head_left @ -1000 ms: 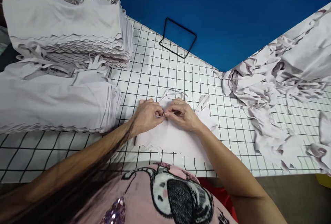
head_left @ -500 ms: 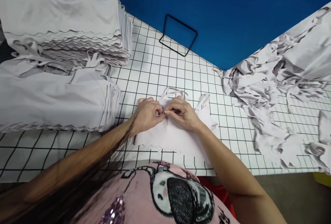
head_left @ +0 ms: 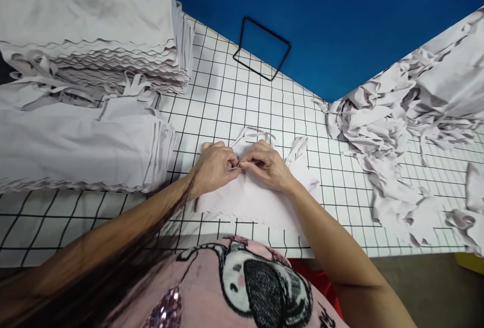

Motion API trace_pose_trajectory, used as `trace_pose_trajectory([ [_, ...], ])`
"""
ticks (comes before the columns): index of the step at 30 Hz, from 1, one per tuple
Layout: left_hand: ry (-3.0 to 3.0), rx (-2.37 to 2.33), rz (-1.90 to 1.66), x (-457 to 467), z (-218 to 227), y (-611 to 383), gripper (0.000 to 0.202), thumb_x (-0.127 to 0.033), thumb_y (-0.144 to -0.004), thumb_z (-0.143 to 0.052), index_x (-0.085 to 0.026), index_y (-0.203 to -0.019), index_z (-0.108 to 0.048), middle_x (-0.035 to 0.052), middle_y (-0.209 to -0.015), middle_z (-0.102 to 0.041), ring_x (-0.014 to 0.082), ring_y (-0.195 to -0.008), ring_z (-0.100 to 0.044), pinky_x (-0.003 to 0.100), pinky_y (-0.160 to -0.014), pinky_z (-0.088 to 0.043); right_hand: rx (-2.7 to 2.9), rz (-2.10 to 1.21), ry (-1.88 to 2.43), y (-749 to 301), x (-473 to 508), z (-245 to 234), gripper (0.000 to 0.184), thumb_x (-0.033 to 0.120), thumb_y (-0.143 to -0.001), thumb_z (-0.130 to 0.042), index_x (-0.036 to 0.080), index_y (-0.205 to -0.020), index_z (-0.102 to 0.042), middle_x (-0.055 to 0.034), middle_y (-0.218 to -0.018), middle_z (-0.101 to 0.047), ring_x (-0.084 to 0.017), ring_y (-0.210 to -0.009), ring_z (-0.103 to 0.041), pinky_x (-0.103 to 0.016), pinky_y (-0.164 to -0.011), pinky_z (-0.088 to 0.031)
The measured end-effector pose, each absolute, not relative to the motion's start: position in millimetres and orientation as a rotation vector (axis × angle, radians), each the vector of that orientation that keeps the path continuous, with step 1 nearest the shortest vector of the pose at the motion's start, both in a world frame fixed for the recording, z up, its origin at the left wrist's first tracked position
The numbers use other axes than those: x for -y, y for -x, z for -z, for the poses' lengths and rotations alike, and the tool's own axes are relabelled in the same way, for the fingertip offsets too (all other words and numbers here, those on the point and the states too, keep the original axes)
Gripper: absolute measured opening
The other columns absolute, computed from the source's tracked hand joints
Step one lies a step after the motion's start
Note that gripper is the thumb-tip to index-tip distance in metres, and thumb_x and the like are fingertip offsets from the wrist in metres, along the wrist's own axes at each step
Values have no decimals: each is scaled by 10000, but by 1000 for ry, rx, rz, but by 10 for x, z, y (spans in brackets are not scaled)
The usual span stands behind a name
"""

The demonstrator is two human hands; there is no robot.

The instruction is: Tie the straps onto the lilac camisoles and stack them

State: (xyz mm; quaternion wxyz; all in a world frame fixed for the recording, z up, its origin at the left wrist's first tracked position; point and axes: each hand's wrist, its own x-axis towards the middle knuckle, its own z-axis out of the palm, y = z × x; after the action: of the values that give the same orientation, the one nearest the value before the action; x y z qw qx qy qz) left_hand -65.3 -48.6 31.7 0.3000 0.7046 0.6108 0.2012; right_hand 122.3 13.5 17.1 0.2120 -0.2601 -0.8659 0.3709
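A pale lilac cloth piece (head_left: 253, 199) with thin straps lies flat on the white gridded table (head_left: 234, 101) right in front of me. My left hand (head_left: 215, 167) and my right hand (head_left: 264, 165) rest on its upper part, fingertips pinched together and nearly touching each other. Between the two pinches a small thin thing (head_left: 235, 167) shows; I cannot make out what it is. Both hands are closed.
Two neat stacks of folded pale cloth (head_left: 86, 40) fill the left of the table. A loose heap of the same cloth (head_left: 397, 121) lies at the right. A black wire frame (head_left: 261, 48) stands at the far edge before a blue wall.
Both hands stay pinched at the same spot on the cloth. Only the view has shifted slightly.
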Motion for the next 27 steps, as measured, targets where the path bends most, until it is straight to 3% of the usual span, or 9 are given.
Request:
trace_pose_trajectory([
  [27,-1879,-1612,-540,480,-280,662,158,-293,-737,-596,-185,-623,-608,5,-696,-694,201,-792,-545,414,-829,-320,2419,-1021,696,-1239,-136,-174,132,302,-920,-594,223,-827,-644,-14,-774,-613,-193,-828,-515,-382,-832,-381],
])
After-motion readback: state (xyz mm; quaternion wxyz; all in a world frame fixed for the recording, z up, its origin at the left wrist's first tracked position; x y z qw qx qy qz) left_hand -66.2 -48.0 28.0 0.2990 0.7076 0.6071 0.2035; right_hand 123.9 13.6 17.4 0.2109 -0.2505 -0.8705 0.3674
